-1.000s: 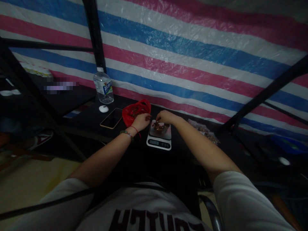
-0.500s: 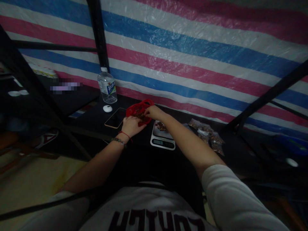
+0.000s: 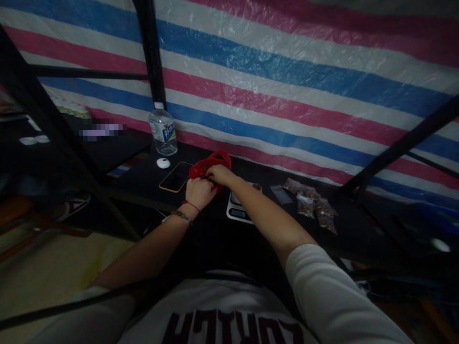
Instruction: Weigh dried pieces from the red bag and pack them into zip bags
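Observation:
A red plastic bag [image 3: 224, 157] lies open on the black table, with small brown dried pieces partly visible inside. My left hand [image 3: 201, 192] is closed on the bag's near edge. Fingers bent together, my right hand [image 3: 220, 175] reaches into the bag's mouth right beside the left one; what its fingertips hold is hidden. Under my right forearm stands a white kitchen scale [image 3: 236, 213], partly covered, its display too dim to read. Some brown pieces [image 3: 256, 186] show on its pan beyond my arm.
A phone [image 3: 175, 177], a white rounded object [image 3: 163, 163] and a clear plastic bottle [image 3: 163, 131] are on the left. Several small filled bags [image 3: 317, 205] and a flat clear bag [image 3: 281, 194] lie right. Striped sheeting [image 3: 272, 95] and dark metal bars [image 3: 154, 57] border the table.
My right hand has shifted slightly left and down, closer to my left hand. My forearm now covers more of the scale, and the flat clear bag shows more fully. The view has shifted a little.

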Motion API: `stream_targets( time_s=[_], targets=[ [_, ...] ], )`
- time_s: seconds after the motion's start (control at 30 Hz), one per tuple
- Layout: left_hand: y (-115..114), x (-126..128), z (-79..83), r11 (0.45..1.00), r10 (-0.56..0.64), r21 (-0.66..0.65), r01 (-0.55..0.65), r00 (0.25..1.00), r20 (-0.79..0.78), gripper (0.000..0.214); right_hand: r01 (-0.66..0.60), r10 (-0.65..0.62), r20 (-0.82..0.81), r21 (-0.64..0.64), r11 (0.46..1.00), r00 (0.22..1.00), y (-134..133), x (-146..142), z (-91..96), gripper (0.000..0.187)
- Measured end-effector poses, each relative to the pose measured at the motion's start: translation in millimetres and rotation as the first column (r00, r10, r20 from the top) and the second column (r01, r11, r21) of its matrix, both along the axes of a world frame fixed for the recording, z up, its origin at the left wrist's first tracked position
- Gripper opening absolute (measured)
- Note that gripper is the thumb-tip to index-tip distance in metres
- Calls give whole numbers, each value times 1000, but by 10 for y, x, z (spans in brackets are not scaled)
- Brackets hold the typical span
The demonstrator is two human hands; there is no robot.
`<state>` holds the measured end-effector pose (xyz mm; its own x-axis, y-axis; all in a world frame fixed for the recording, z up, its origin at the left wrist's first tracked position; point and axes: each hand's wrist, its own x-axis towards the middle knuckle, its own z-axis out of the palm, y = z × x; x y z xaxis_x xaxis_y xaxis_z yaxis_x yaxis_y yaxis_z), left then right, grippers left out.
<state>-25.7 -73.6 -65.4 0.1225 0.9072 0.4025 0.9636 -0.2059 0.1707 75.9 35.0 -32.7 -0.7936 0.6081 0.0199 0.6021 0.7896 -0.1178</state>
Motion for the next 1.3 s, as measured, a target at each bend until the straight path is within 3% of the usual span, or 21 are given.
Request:
stream_targets(
  time_s=[0.1, 0.2, 0.3, 0.4, 0.47, 0.57, 0.67, 0.8, 0.97, 1.03, 1.17, 1.3],
  targets=[
    [-50, 29, 69, 1000, -5, -5, 5, 1000, -10, 44, -7, 8, -49, 5, 1000, 999, -113, 28, 93, 26],
    [-75, 23, 114, 999, -3, 36, 3, 1000, -6, 45, -6, 18, -190, 64, 998, 982, -296, 211, 314, 26],
    [-65, -2, 127, 994, -22, 112, 19, 999, 26, 42, 65, -26, -345, 103, 993, 938, -494, 659, 561, 31],
    [-41, -11, 123, 980, -98, 177, 91, 995, 30, 38, 252, -177, -468, 102, 962, 866, -609, 1339, 621, 49],
    [-38, 7, 110, 968, -158, 199, 153, 987, 7, 39, 454, -341, -505, 116, 884, 793, -639, 1819, 500, 51],
    [-73, 82, 67, 957, -209, 204, 205, 978, -2, 44, 733, -669, -352, 79, 676, 655, -680, 2384, 146, 39],
    [-149, 205, 0, 949, -252, 201, 242, 967, 26, 47, 838, -827, -135, 64, 542, 545, -765, 2641, -231, 43],
    [-260, 375, -85, 931, -323, 185, 314, 946, 23, 45, 854, -851, -74, 69, 515, 519, -902, 2649, -506, 33],
    [-320, 451, -113, 918, -380, 172, 357, 917, 122, 42, 867, -850, -174, 51, 496, 497, -1013, 2671, -463, 30],
    [-329, 455, -97, 910, -407, 190, 368, 880, 246, 39, 848, -793, -345, 13, 530, 502, -1069, 2680, -366, 29],
    [-375, 504, -69, 903, -428, 204, 379, 740, 519, 45, 597, -410, -714, 14, 802, 568, -1275, 2422, -89, 22],
    [-438, 595, -50, 829, -503, 268, 491, 445, 741, 83, 318, -147, -745, 92, 943, 650, -1519, 1836, 174, 20]
  ],
)
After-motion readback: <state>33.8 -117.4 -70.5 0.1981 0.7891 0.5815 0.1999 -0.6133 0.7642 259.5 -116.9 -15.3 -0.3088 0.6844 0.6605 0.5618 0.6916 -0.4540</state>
